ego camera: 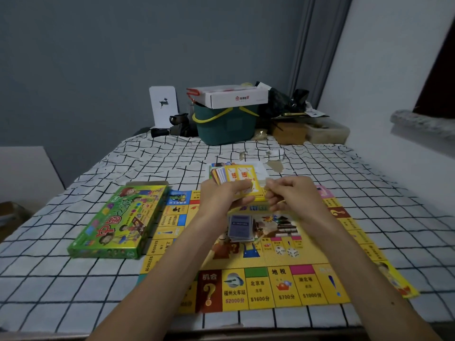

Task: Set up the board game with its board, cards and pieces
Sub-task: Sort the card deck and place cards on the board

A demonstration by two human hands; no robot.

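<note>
Your left hand [225, 196] has its grip clamped on the fanned cards [236, 177] above the far edge of the board [261, 289], right hand [294, 193] curled beside them, hold unclear, so peel single cards off cleanly.

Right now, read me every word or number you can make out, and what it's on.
"机会": board
"福州火车站", "$2000分": board
"北京市", "$1600分": board
"地税", "$700分": board
"湖北省", "$1000分": board
"$2400分", "$2200分": board, left edge
"中国": green box
Blurred: white box logo, yellow cards.
</note>
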